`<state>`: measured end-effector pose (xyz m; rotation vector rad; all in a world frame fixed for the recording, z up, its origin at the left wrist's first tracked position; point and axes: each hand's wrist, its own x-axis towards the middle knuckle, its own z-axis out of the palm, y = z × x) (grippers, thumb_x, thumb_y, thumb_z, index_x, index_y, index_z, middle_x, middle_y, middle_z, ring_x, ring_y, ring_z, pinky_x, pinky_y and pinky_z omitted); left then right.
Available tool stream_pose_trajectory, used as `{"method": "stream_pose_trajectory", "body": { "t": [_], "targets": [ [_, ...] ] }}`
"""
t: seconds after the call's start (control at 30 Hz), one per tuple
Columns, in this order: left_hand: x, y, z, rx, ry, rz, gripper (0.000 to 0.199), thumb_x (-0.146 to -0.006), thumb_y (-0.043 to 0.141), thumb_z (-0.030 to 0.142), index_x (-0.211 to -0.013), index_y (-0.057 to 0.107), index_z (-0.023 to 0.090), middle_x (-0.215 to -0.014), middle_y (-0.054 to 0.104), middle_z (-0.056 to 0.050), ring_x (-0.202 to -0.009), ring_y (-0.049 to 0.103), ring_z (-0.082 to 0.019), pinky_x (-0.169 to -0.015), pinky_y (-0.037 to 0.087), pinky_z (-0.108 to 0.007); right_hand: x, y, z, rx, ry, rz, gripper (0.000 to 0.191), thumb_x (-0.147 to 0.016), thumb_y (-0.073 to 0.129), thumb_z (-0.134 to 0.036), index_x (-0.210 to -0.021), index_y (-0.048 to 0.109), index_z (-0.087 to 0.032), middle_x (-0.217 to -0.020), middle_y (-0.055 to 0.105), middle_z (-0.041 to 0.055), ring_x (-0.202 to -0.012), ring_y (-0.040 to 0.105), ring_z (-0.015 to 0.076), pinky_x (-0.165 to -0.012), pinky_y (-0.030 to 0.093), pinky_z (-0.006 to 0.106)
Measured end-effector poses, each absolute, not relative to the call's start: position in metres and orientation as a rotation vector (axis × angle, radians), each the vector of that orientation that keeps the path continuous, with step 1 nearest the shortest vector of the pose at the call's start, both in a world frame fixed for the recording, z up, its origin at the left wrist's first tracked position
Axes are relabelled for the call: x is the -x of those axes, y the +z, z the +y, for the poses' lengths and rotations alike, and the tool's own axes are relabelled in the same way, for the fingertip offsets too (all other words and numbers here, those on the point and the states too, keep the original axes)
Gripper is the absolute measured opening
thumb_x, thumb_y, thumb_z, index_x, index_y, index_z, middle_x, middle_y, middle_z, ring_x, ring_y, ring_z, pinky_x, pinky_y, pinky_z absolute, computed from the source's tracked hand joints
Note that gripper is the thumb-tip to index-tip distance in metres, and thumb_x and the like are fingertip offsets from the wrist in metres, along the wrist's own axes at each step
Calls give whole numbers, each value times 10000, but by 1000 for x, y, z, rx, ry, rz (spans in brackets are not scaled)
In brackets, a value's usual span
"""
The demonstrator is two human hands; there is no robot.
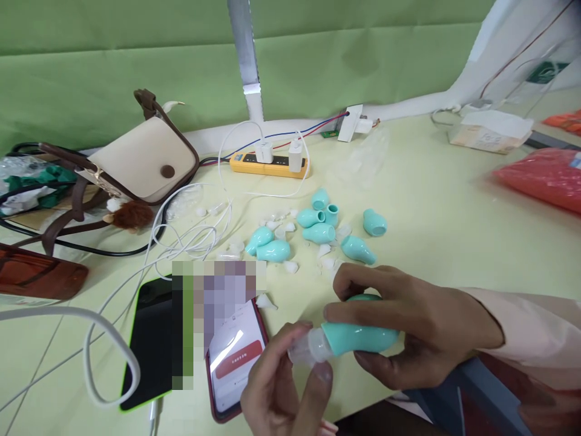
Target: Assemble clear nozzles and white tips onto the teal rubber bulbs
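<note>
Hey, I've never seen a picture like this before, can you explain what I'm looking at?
There is no machine here: a camera worn on a person's head took this one picture, looking forward and down. The right hand holds a teal bulb-shaped piece, and the left hand holds the clear tip at its end. On the table beyond lie more teal pieces among small whitish bits, with a phone, a yellow power strip and a cream bag.

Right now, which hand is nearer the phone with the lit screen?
Left. The left hand is just right of the lit phone, fingers on the clear piece; the right hand is farther right, holding the turquoise bulb.
</note>
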<state>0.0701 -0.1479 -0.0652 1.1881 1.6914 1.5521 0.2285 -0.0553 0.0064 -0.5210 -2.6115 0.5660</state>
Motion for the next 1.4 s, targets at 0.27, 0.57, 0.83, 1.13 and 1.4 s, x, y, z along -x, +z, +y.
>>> {"method": "stream_pose_trajectory", "body": {
  "t": [0.27, 0.57, 0.83, 1.13, 1.4],
  "targets": [
    [-89, -54, -139, -1336, 1553, 1584, 176, -827, 515, 246, -989, 581, 244, -869, 563, -44, -786, 569, -173, -607, 468, -257, -234, 2, -47, 543, 659, -2705, 247, -864, 466, -341, -991, 529, -138, -749, 458, 43, -634, 432, 136, -542, 353, 245],
    [-90, -62, -143, -1412, 1566, 1652, 214, -776, 583, 171, -973, 620, 248, -843, 573, -49, -812, 560, -200, -637, 471, -284, -237, -9, -42, 562, 926, -2579, 214, -814, 525, -228, -980, 571, -102, -727, 474, 43, -695, 449, 136, -571, 355, 238],
    [-85, -58, -140, -1530, 1475, 1617, 148, -796, 567, 195, -935, 617, 211, -694, 579, -34, -605, 565, -170, -498, 478, -266, -232, -18, -41, 578, 1247, -2319, 102, -805, 537, -215, -802, 549, -114, -672, 498, 14, -612, 444, 96, -571, 361, 226],
    [-76, -58, -134, -1795, 1227, 1511, 181, -868, 451, 350, -891, 577, 222, -671, 570, -31, -510, 553, -162, -452, 488, -290, -238, -16, -38, 887, 1785, -2101, 223, -794, 528, -343, -683, 531, -151, -565, 423, -29, -548, 396, 86, -510, 341, 215],
    [-74, -64, -130, -2243, 1242, 1575, 228, -930, 305, 294, -757, 428, 210, -556, 399, 16, -503, 438, -143, -417, 336, -237, -232, -15, -41, 1166, 2111, -1865, 361, -701, 591, -514, -696, 575, -154, -647, 435, -6, -607, 400, 97, -496, 343, 203]
  ]
}}
